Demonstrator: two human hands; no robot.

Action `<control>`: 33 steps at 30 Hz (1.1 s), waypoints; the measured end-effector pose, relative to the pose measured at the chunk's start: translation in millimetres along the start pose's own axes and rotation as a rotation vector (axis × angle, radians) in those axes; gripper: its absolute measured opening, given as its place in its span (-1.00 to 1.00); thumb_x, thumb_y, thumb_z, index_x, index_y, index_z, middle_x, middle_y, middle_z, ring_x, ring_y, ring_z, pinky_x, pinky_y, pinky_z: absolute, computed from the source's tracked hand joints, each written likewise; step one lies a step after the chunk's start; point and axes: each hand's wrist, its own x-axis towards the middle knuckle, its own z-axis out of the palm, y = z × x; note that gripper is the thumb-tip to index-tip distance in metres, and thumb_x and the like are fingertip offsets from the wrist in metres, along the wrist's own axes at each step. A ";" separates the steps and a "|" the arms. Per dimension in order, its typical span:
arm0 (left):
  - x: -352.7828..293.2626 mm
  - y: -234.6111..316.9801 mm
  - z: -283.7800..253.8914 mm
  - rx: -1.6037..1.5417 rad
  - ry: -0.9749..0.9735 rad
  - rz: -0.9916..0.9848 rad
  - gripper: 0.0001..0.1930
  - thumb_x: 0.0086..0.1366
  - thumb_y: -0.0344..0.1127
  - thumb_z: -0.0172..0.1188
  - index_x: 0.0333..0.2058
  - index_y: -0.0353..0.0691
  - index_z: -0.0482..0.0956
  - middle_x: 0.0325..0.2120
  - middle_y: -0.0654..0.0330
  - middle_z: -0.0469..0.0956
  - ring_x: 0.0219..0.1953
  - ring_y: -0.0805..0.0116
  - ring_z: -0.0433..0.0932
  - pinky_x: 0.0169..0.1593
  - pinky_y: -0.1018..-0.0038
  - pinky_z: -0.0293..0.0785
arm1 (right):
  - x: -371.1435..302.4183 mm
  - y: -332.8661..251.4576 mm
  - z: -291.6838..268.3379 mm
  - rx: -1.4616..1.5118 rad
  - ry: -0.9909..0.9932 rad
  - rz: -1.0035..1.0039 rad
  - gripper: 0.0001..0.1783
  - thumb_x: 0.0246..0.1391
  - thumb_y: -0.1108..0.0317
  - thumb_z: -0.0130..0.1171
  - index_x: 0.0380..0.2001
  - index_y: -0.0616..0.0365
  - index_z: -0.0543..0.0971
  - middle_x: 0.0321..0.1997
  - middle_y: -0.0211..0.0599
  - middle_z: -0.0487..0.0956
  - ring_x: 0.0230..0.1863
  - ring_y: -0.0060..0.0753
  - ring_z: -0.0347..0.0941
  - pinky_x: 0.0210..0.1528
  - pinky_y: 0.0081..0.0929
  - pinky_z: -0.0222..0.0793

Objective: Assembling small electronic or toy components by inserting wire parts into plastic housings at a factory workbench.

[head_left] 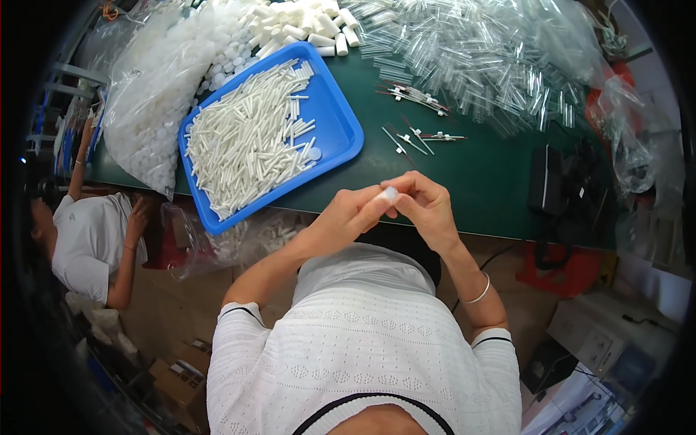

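Note:
Just in front of the table's near edge, my left hand (351,216) is closed round a small white cylindrical piece (390,194), its pale end showing between the fingers. Fingertips of my right hand (426,206) are pinched together at that same end, touching it. Most of the piece is covered by the fingers. Beyond my hands lie several thin wired parts (417,138) with white tags and red leads. To their left, a blue tray (341,119) holds a heap of short thin white sticks (250,134) and a round translucent cap (314,154).
Clear plastic tubes (478,65) are heaped at the far right of the green table (362,163). Thick white cylinders (312,25) and a bag of white caps (156,94) lie at the far left. A black device (545,180) stands right. Another person (94,243) sits left.

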 end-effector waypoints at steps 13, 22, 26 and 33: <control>-44.0 -10.1 -19.0 -1.008 -0.036 -0.298 -0.61 0.48 -0.01 -0.22 0.02 -0.20 0.33 -0.74 0.45 0.11 -0.71 0.69 -0.03 -0.63 0.69 -0.07 | 55.6 -10.4 -33.1 -1.446 -0.120 -0.485 -0.72 -0.18 0.68 0.08 -0.31 0.24 0.57 -0.34 -0.20 0.48 -0.24 -0.14 0.42 -0.20 -0.28 0.43; -160.5 -34.7 -76.7 0.344 0.132 -0.868 -0.45 0.26 -0.03 0.15 0.10 -0.28 0.38 -0.49 0.15 0.58 -0.54 0.49 0.48 -0.46 0.51 0.40 | 50.2 -31.6 -30.5 -1.539 -0.509 -0.449 -0.76 -0.17 0.62 0.12 -0.33 0.24 0.51 -0.33 -0.25 0.42 -0.20 -0.23 0.41 -0.22 -0.38 0.47; -139.2 -0.9 -91.5 0.759 -0.064 -0.517 -0.72 0.26 -0.24 0.18 -0.15 -0.31 0.56 -0.57 0.20 0.58 -0.52 0.51 0.54 -0.46 0.49 0.45 | 52.7 -33.5 -30.5 -1.579 -0.627 -0.489 -0.86 -0.13 0.57 0.13 -0.40 0.24 0.47 -0.34 -0.25 0.41 -0.23 -0.26 0.39 -0.22 -0.40 0.44; -17.2 13.8 -110.7 0.800 0.317 0.091 -0.86 0.12 -0.40 0.29 -0.31 -0.23 0.63 -0.48 0.14 0.54 -0.39 0.24 0.52 -0.29 0.40 0.43 | 61.9 -26.5 -27.0 -1.366 -0.452 -0.532 -0.88 -0.05 0.55 0.19 -0.43 0.23 0.44 -0.36 -0.21 0.48 -0.30 -0.20 0.44 -0.23 -0.42 0.39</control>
